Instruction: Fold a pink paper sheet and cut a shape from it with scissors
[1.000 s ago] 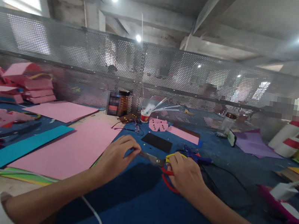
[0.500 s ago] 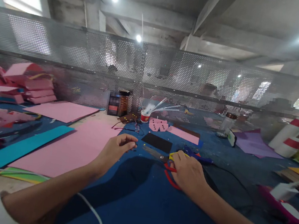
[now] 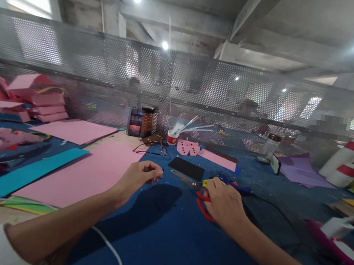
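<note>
At a blue-topped worktable (image 3: 144, 253) before a perforated metal screen (image 3: 202, 78), a person holds a pair of metal scissors with red and yellow handles (image 3: 194, 184) in the right hand (image 3: 224, 202), fingers wrapped around the grips. The blades point toward the bare left hand (image 3: 139, 178), whose thumb and fingertips are drawn narrowly together just beside the tip; whether anything small sits in that pinch cannot be told from here. The scissors are over the middle of the table, just in front of a flat black rectangular sheet (image 3: 186, 168). Beyond it lies a pink cut-out with dark dots (image 3: 192, 147), next to a small red-and-white cup (image 3: 172, 139) bristling with clear sticks (image 3: 176, 129); the mark on the cup's front is too small to read. To its left stand a dark jar with a black lid (image 3: 148, 124) and an upright dark panel (image 3: 136, 123), its face blurred past reading. A large pale pink sheet (image 3: 82, 176) and a long teal strip (image 3: 39, 171) spread by the left arm; purple sheets (image 3: 302, 169) and white rolls with red ends (image 3: 340, 163) fill the far right.
</note>
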`<state>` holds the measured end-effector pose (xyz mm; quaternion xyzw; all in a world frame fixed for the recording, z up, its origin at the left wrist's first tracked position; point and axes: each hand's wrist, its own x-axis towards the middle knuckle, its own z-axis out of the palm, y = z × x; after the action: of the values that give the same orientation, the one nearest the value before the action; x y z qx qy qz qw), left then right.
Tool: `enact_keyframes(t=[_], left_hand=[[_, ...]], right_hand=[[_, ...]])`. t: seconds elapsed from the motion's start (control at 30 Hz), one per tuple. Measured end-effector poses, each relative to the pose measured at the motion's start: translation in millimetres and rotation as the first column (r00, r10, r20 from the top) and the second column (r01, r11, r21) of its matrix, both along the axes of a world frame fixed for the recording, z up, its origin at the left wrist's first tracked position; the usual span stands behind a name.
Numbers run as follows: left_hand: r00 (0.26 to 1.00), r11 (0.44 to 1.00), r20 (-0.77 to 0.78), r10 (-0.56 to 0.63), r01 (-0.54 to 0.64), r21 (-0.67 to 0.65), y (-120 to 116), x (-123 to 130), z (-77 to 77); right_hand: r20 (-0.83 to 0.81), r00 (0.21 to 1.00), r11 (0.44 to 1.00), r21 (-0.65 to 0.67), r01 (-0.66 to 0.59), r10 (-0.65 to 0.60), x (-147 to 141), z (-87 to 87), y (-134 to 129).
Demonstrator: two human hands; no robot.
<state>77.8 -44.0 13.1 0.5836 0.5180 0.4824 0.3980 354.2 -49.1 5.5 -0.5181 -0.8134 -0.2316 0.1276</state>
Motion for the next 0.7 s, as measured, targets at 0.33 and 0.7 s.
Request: enact_keyframes(t=[0.33, 0.7], left_hand=[[0.995, 0.994, 0.079, -0.061, 0.067, -0.085, 3.8, -2.4, -4.8], [0.999, 0.998, 0.025, -0.035, 0.037, -0.057, 5.0, -1.0, -2.8]], right_hand=[[-0.002, 1.0, 1.0, 0.003, 0.006, -0.006, 0.0, -0.4, 0.3], [-0.018, 1.0, 1.0, 0.0, 0.0, 0.0, -0.6, 1.8, -1.3]])
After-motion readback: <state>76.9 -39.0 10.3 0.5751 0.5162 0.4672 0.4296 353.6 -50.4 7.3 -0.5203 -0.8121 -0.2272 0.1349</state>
